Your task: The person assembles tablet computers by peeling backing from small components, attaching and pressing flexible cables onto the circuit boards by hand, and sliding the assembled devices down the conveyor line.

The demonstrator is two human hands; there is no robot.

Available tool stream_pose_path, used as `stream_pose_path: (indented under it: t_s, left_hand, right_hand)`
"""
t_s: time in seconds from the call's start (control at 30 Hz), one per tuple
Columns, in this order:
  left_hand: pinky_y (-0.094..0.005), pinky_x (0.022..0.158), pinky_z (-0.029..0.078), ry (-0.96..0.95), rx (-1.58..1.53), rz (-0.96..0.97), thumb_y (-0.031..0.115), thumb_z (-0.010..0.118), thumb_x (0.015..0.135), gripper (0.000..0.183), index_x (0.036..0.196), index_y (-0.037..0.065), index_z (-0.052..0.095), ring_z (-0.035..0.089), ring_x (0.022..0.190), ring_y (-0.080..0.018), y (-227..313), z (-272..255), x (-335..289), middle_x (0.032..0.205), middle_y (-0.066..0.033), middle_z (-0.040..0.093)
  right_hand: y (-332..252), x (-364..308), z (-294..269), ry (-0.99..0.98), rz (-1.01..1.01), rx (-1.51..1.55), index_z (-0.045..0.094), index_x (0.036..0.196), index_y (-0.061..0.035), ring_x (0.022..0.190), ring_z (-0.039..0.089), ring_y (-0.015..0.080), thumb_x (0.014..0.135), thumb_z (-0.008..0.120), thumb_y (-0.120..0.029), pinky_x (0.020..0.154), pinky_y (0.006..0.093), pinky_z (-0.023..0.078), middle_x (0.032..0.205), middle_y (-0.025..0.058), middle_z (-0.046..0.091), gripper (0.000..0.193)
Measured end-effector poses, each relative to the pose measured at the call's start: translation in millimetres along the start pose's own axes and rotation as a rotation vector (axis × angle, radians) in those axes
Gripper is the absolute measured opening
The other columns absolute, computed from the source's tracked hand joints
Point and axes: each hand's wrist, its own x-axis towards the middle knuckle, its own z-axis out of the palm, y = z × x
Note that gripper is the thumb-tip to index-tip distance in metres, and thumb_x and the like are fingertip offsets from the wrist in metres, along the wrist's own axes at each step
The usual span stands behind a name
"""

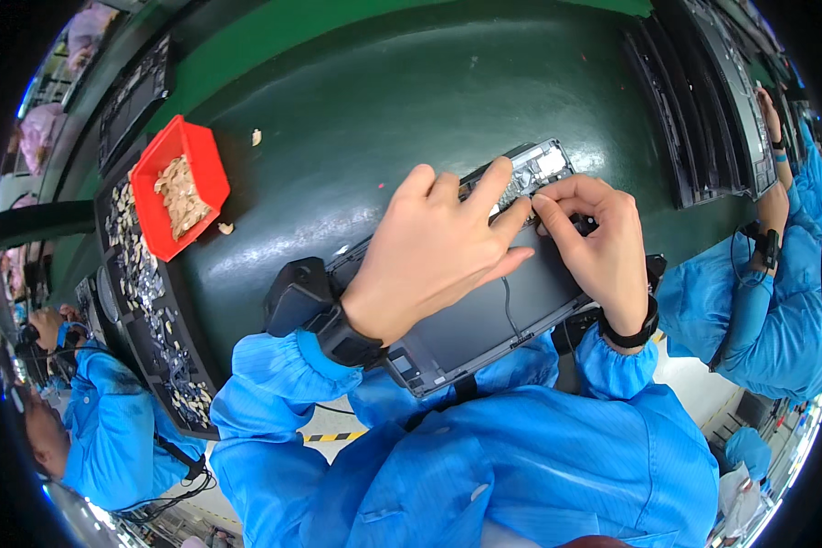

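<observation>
A dark grey laptop-like device casing (466,320) lies slanted on the bench's near edge. Bared metal parts and circuitry (543,166) show along its far end. My left hand (443,242) is laid over the casing with its fingers stretched toward those parts. One fingertip reaches close to the fingers of my right hand (594,228). Thumb and index finger of that right hand are pinched together at the edge of the bared parts. Whatever lies between them is too small or hidden to make out. A thin dark cable (510,306) runs across the casing.
A red bin (217,169) of small tan pieces rests on a black compartment tray (212,388) of small parts at left. Several dark casings (694,110) stand stacked at right. Co-workers in blue (119,425) sit at both sides. The bench top (338,119) is green.
</observation>
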Motion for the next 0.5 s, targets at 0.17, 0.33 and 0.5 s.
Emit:
stream_pose_path:
  t_s: [0.17, 0.33, 0.5]
  left_hand:
    - [-0.0357, 0.085, 0.046, -0.055, -0.040, -0.043, 0.052, 0.077, 0.087, 0.045, 0.120, 0.020, 0.075, 0.069, 0.095, -0.0209, 7, -12, 1, 0.135, -0.0055, 0.066]
    - [-0.0413, 0.097, 0.047, 0.182, -0.424, -0.045, 0.035, 0.082, 0.088, 0.041, 0.120, 0.010, 0.073, 0.070, 0.107, -0.0277, 24, 4, 20, 0.126, -0.0104, 0.071]
    - [-0.0405, 0.091, 0.054, 0.121, -0.769, -0.081, 0.018, 0.079, 0.091, 0.022, 0.108, 0.003, 0.078, 0.072, 0.100, -0.0312, 34, 23, 39, 0.102, -0.0136, 0.077]
  right_hand:
    - [-10, -6, -16, 0.145, -0.026, 0.035, 0.068, 0.121, -0.0024, 0.079, 0.072, 0.0209, 0.098, 0.065, -0.001, 0.072, 0.0338, 0.054, 0.098, 0.0147, 0.074, 0.023]
    - [17, -9, -19, 0.086, -0.020, 0.293, 0.061, 0.126, 0.0014, 0.088, 0.070, 0.0110, 0.098, 0.067, 0.004, 0.079, 0.0280, 0.053, 0.101, 0.0082, 0.072, 0.029]
    - [38, -10, -36, 0.099, 0.046, 0.616, 0.057, 0.126, 0.0019, 0.095, 0.069, 0.0103, 0.103, 0.067, 0.001, 0.085, 0.0239, 0.053, 0.108, 0.0084, 0.070, 0.026]
